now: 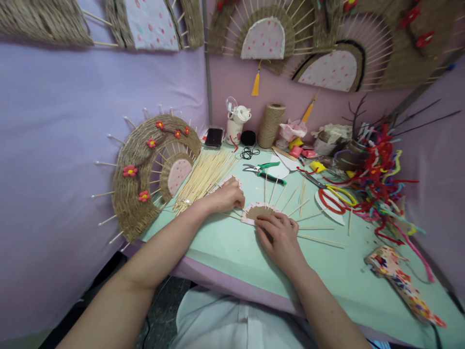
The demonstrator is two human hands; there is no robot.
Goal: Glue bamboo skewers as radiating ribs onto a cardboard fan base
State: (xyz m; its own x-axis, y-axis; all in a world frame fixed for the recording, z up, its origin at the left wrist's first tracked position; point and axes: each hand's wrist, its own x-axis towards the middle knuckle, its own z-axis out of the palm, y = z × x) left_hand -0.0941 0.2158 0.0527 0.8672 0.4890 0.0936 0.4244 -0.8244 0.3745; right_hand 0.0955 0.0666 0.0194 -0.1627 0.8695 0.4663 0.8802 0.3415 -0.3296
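Note:
A small cardboard half-circle (256, 213) with a pink-spotted cloth border lies on the table, thin wooden sticks (289, 200) fanning out from its curved edge. My right hand (281, 237) bends over its right part, fingers and thumb holding it against the tabletop. To the left, my left hand (228, 196) is closed with curled fingers beside the half-circle; what they pinch is hidden. Under that hand, a second spotted-edged cardboard piece (232, 181) partly shows. A pile of loose bamboo sticks (207, 172) spreads just behind my left wrist.
Green-handled pruning shears (267, 173) and yellow-handled scissors (339, 194) lie behind my hands. A flower-patterned glue gun (397, 281) rests at right, near colourful pipe cleaners (381, 169). A large twine fan (138, 179) leans at left; a twine spool (271, 126) stands behind.

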